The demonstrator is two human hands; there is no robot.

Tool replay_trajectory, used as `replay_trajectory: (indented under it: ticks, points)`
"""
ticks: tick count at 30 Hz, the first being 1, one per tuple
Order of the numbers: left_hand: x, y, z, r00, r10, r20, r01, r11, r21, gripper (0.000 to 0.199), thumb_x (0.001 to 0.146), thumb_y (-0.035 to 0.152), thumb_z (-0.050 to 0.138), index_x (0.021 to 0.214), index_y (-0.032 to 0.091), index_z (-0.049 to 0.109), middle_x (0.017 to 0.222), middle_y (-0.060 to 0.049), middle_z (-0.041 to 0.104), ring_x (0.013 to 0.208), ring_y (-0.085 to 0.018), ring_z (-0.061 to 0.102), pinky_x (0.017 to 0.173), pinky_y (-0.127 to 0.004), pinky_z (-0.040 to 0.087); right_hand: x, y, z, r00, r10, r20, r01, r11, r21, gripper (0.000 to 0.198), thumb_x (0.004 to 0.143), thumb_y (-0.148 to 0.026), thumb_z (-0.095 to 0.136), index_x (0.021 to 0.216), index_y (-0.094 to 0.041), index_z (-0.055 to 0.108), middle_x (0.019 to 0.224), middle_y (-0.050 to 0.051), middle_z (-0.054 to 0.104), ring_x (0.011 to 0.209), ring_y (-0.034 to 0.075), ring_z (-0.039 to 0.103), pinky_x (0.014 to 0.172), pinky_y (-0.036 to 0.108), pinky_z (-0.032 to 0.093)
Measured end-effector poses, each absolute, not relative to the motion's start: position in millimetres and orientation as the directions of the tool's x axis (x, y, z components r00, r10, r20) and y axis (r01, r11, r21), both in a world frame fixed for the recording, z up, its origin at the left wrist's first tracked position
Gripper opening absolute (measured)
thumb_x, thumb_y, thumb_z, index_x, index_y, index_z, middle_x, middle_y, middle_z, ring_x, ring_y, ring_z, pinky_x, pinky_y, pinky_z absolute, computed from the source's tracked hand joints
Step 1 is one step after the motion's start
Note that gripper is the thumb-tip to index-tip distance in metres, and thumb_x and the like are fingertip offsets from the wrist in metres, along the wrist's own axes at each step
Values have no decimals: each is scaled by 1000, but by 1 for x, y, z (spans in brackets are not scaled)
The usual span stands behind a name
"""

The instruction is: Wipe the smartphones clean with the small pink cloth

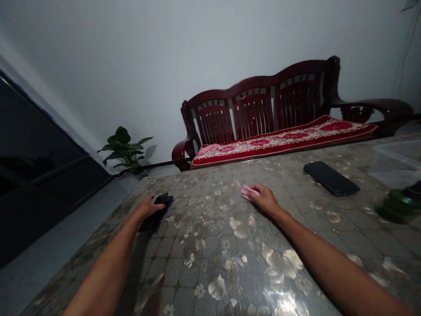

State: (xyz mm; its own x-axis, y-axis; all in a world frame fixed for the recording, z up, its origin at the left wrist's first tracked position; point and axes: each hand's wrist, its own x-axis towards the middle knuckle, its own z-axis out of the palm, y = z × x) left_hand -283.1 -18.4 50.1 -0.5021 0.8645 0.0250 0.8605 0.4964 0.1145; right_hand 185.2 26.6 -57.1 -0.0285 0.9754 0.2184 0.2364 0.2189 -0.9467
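My left hand [147, 208] is at the left side of the table, its fingers closed round a dark, flat, phone-like object [149, 223] with a blue-purple edge. That object seems tilted, and its exact kind is not clear. Farther right, my right hand [264, 198] pinches a small pink folded piece [249, 192], cloth or sponge by its look, low over the tabletop. Whether the pink piece touches the surface, I cannot tell. The two hands are well apart.
The table [210, 245] wears a shiny grey floral cover. On its right lie a black phone [331, 177], a clear plastic box [396, 160] and a blurred green item [396, 206]. Behind are a dark wooden bench [253, 112] with a red floral mat [283, 139] and a plant [123, 147].
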Motion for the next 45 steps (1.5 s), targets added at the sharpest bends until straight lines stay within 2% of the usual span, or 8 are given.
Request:
replay_trajectory:
  ticks: [5,10,15,19,26,40,45]
  points:
    - [-242,-10,63,-420,903,-91,875,429,223,71,80,46,69,140,14,51,113,-14,74,95,-28,74,74,-32,57,183,26,-55,-6,976,216,182,213,-960,26,69,-42,64,77,-18,71,70,1,67,66,18,57,59,26,39]
    - [-160,0,55,-258,962,-85,937,271,222,86,73,47,76,147,19,44,124,-12,71,110,-31,68,86,-33,53,183,24,-50,50,975,215,113,208,-972,21,67,-37,61,72,-18,68,65,-1,63,63,17,54,58,26,38]
    - [-65,-8,42,-30,996,-83,998,35,53,89,76,44,72,153,19,35,127,-15,68,113,-34,67,87,-35,50,189,29,-49,141,965,220,79,211,-974,21,65,-33,57,73,-18,69,66,-1,64,65,17,55,61,26,40]
    - [-15,-10,32,60,994,-90,998,-60,12,89,75,42,71,152,17,35,122,-16,70,110,-33,68,85,-34,50,200,36,-51,196,952,235,79,223,-972,24,64,-36,58,76,-19,70,69,-1,65,68,18,57,63,26,41]
    - [28,-4,30,31,992,-125,998,-37,-46,80,78,45,67,147,18,39,127,-20,65,112,-36,67,87,-38,49,210,43,-51,278,934,223,29,224,-974,26,66,-39,60,77,-18,70,70,0,67,69,18,57,64,26,43]
    - [54,9,30,-49,979,-198,996,34,-77,60,79,46,67,128,14,58,126,-23,66,115,-37,65,87,-38,51,207,48,-58,247,949,195,70,183,-981,27,67,-42,64,79,-18,71,72,0,69,71,19,59,67,27,44]
    - [63,11,27,-85,979,-187,992,67,-103,60,84,49,63,131,12,56,129,-25,63,119,-38,63,93,-40,49,206,49,-60,248,950,192,74,179,-981,26,68,-41,63,80,-19,71,72,0,70,70,19,60,66,27,44]
